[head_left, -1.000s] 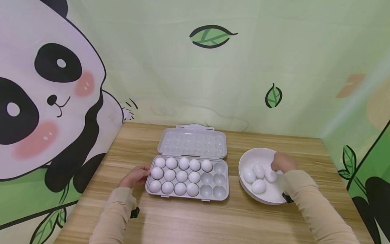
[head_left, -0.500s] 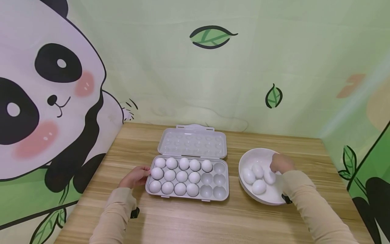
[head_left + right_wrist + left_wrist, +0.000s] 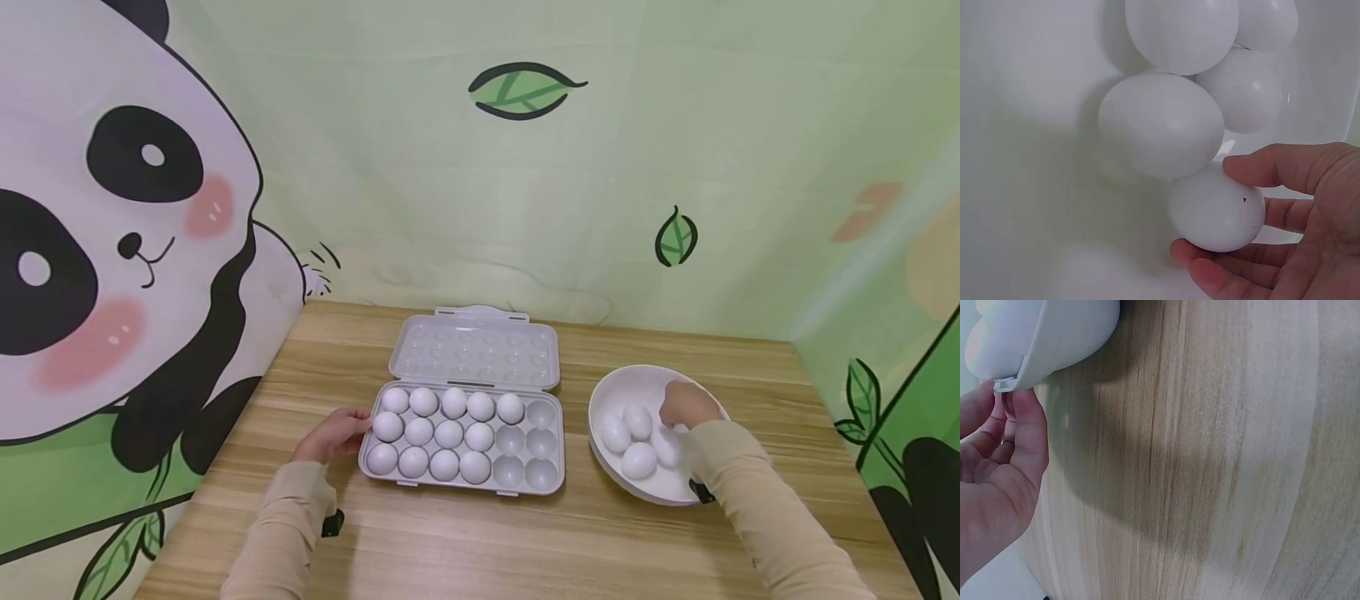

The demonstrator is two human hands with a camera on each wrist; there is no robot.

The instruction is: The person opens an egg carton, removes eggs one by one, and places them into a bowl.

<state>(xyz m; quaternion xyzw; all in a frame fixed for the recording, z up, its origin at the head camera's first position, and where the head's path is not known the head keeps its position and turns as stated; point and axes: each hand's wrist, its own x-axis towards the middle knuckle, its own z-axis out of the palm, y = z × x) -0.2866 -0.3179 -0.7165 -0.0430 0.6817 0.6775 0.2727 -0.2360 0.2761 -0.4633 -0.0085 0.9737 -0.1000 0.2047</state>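
On the table lies an egg box [image 3: 459,482], its lid [image 3: 474,350] folded back. White eggs [image 3: 447,434] fill most of its cups; several cups [image 3: 540,443] on the right hold nothing. My left hand [image 3: 330,435] pinches the box's left rim [image 3: 1013,382] between thumb and fingers. Inside the white bowl [image 3: 611,392] on the right, my right hand [image 3: 688,405] holds a white egg [image 3: 1216,209] with small dark specks, thumb on one side and fingers under the other. That egg is hidden in the head view. Several other eggs [image 3: 1161,125] lie close together beside it.
The bowl stands a short way right of the egg box on a wooden table [image 3: 450,550]. A printed cloth [image 3: 420,183] with a panda and leaves hangs behind and at the sides.
My right hand has shifted slightly left and inward in the bowl. The eggs beside it have moved a little. My left hand stays at the box's rim.
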